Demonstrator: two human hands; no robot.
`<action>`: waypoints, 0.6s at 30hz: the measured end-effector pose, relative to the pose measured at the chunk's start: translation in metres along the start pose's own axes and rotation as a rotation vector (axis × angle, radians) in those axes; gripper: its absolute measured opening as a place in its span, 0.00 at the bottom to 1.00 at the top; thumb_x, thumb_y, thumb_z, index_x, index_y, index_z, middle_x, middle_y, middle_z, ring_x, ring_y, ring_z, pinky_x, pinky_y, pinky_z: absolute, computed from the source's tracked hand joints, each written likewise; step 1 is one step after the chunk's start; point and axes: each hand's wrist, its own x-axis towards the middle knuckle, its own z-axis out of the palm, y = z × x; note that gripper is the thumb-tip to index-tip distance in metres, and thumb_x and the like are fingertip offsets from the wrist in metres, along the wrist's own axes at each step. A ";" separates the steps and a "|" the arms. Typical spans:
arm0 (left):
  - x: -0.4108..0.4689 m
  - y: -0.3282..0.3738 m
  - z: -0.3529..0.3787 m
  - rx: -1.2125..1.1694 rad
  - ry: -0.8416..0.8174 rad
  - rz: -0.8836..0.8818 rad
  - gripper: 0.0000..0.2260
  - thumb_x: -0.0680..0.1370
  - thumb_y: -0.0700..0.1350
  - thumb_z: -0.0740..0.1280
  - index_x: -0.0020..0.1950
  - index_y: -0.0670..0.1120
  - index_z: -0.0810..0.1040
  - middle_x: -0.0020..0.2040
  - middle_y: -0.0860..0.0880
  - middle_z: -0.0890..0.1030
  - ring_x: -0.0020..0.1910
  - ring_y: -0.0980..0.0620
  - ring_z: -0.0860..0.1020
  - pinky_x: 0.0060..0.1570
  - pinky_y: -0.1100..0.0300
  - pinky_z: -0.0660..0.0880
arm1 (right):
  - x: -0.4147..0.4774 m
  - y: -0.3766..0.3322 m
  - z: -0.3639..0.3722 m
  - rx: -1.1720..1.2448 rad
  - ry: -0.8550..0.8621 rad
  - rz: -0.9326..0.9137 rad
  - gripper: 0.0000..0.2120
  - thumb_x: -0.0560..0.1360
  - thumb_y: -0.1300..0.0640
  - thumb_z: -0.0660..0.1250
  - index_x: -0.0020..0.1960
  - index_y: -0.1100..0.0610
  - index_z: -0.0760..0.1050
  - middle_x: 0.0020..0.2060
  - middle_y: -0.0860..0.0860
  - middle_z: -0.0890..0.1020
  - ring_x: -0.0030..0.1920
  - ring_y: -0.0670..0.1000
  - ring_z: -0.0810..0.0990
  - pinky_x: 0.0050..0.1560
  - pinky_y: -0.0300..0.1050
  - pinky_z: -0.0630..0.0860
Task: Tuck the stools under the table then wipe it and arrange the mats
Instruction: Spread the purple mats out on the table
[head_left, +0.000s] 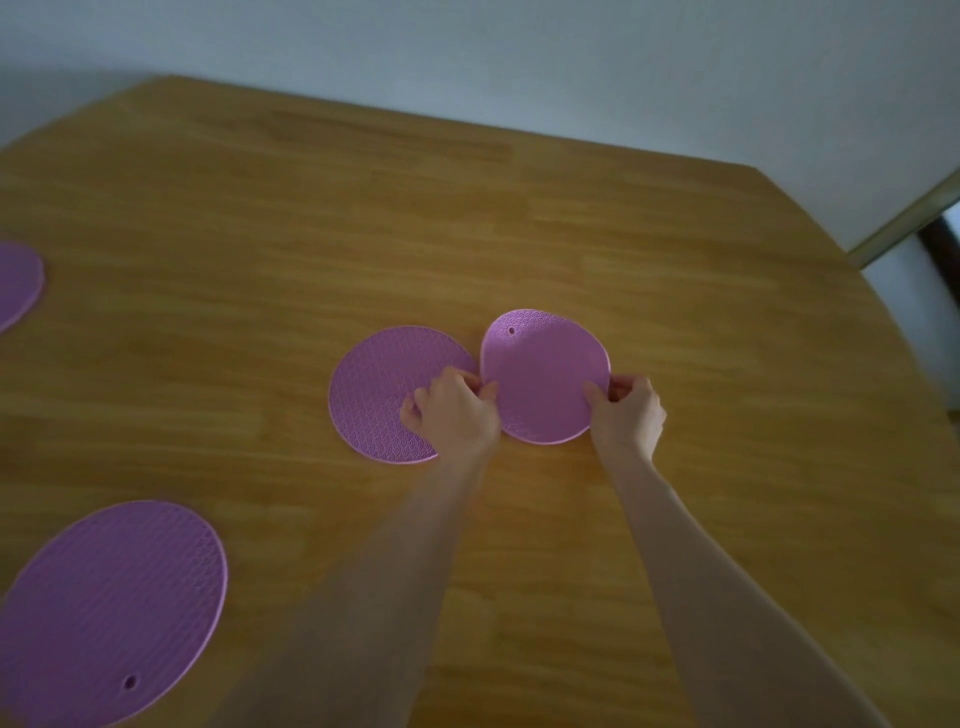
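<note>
On the wooden table (519, 234) I hold a round purple mat (543, 374) by both sides, its far edge tipped up and a small hole near the top. My left hand (454, 410) pinches its left rim and my right hand (626, 413) pinches its right rim. A second purple mat (379, 395) lies flat just to the left, partly under my left hand. A third purple mat (111, 613) lies at the near left. A fourth purple mat (18, 283) is cut off by the left edge. No stools or cloth are in view.
A pale wall (519, 62) runs behind the table's far edge. At the right, past the table's angled corner, a light frame edge (904, 223) and a dark strip (937, 249) show.
</note>
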 end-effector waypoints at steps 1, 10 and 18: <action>-0.007 -0.005 -0.006 -0.037 -0.002 -0.007 0.10 0.75 0.52 0.69 0.51 0.48 0.78 0.51 0.51 0.81 0.60 0.47 0.72 0.67 0.49 0.53 | -0.010 0.004 -0.004 0.002 -0.006 -0.001 0.08 0.71 0.56 0.72 0.46 0.54 0.73 0.35 0.43 0.74 0.42 0.49 0.74 0.46 0.44 0.68; -0.103 -0.093 -0.060 0.056 -0.088 0.005 0.11 0.73 0.53 0.70 0.49 0.48 0.78 0.48 0.52 0.82 0.56 0.50 0.76 0.65 0.51 0.54 | -0.130 0.050 -0.045 -0.073 -0.090 0.039 0.08 0.71 0.55 0.72 0.43 0.53 0.73 0.33 0.40 0.74 0.40 0.49 0.74 0.43 0.42 0.66; -0.152 -0.133 -0.075 0.123 -0.116 0.092 0.09 0.73 0.52 0.70 0.48 0.48 0.78 0.47 0.50 0.82 0.54 0.49 0.77 0.60 0.56 0.51 | -0.191 0.077 -0.069 -0.122 -0.082 0.117 0.07 0.72 0.54 0.71 0.44 0.53 0.73 0.36 0.46 0.77 0.42 0.51 0.77 0.46 0.49 0.74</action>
